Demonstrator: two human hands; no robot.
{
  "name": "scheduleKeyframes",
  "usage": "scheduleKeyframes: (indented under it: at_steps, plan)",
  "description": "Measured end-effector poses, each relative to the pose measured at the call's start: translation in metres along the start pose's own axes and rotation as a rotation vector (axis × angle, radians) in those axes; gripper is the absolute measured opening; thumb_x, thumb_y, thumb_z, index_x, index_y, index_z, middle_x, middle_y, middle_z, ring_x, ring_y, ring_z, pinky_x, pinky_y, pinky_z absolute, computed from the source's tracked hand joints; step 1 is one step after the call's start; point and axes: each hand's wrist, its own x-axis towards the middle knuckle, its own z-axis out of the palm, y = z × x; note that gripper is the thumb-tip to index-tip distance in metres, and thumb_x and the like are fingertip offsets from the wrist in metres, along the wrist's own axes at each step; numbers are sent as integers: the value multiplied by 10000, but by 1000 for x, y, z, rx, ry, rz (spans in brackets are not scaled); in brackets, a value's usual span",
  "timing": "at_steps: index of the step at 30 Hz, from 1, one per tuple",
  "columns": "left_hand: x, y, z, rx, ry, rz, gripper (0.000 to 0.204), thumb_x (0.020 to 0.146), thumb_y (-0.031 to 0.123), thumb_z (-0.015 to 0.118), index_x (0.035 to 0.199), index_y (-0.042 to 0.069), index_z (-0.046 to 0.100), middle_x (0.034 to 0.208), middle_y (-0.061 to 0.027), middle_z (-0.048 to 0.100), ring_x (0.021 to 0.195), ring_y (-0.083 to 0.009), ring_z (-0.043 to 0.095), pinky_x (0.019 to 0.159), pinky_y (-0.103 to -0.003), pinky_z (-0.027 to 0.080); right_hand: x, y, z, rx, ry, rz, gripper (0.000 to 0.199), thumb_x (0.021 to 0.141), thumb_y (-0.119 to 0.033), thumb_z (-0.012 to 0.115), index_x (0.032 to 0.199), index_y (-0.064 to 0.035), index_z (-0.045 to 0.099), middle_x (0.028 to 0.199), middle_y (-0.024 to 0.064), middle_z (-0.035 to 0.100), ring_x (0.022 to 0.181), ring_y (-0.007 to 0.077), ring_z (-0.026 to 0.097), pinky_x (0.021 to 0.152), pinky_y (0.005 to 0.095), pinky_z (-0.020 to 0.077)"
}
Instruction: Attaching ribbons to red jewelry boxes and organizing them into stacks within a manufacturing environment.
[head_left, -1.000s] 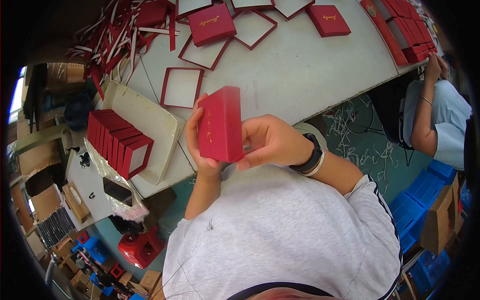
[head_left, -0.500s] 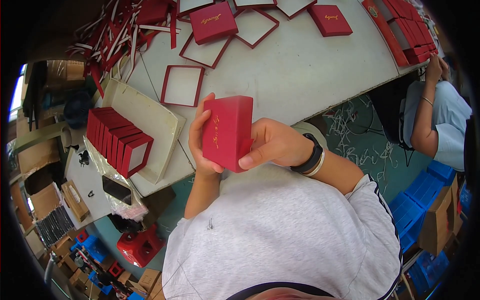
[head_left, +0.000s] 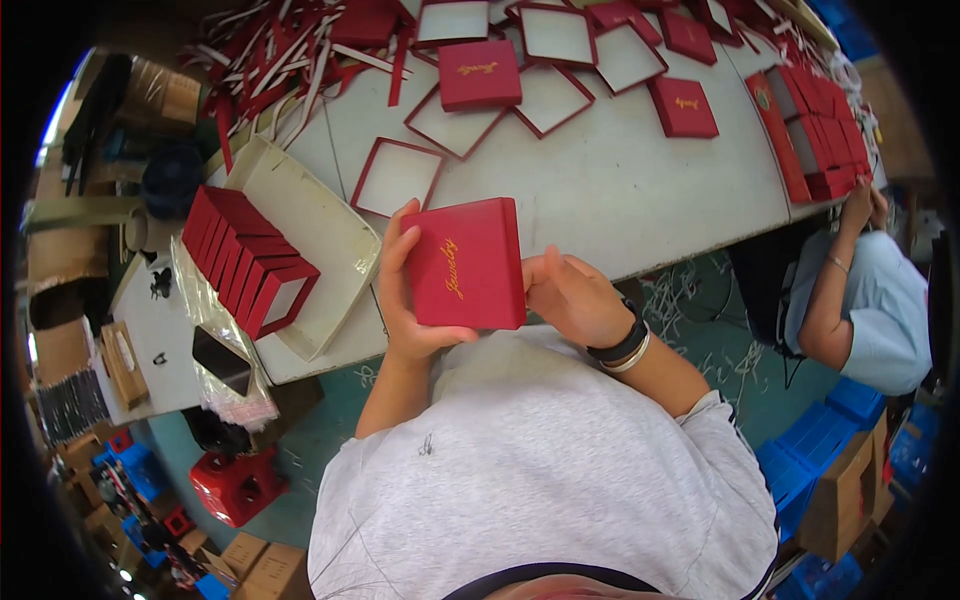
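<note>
A red square gift box (head_left: 462,268) with gold lettering faces up in front of my chest. My left hand (head_left: 402,290) is closed round its left side and lower edge, thumb along the bottom. My right hand (head_left: 578,300) is at the box's right side, fingers bent toward it and thumb raised; whether its fingertips touch or grip anything behind the edge is hidden. To the left, a row of red boxes (head_left: 245,265) stands on edge in a shallow cream tray (head_left: 345,235). Beyond my hands lies an open red-rimmed lid or base with a white inside (head_left: 398,178).
Red and white ribbons (head_left: 290,65) heap at the far left of the white table (head_left: 620,190). More open box parts and a closed red box (head_left: 684,108) lie across the back. A phone (head_left: 222,360) rests on plastic at left. A co-worker's arm (head_left: 832,285) is at right.
The box has turned so its lettered top faces me more squarely. My right thumb has come off its lower corner, and the right hand has shifted slightly away. The view has shifted too.
</note>
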Motion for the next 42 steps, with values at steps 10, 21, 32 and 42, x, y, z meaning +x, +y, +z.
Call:
scheduleKeyframes:
  at_steps: [10,21,32,42]
  plan:
    - [-11,46,-53,354,-81,180,1003,504,364,879,1322,47,392,1371,-269,346,1224,-362,425,978,-441,370,18,8,7,-66,-178,65,293,823,-129,662,1065,18,584,1038,96,635,957,189,597,854,331,462]
    - [-88,88,-168,652,662,-55,828,701,361,762,1324,-7,359,1357,-183,368,1247,-298,385,1008,-427,332,128,61,128,-234,52,398,202,875,-166,608,1015,-20,596,926,62,654,808,121,626,648,222,444]
    - [-83,75,-191,668,422,-323,951,614,273,795,1377,15,289,1417,-170,312,1294,-326,311,1053,-403,279,165,123,152,-212,65,419,235,884,-125,591,1088,-10,567,978,64,643,856,141,619,767,274,483]
    - [-80,73,-198,676,478,-358,802,609,123,772,1314,50,396,1364,-153,383,1245,-320,386,1021,-387,339,165,134,152,-64,53,334,288,914,-94,521,1191,-22,498,1163,76,566,1084,168,525,965,340,388]
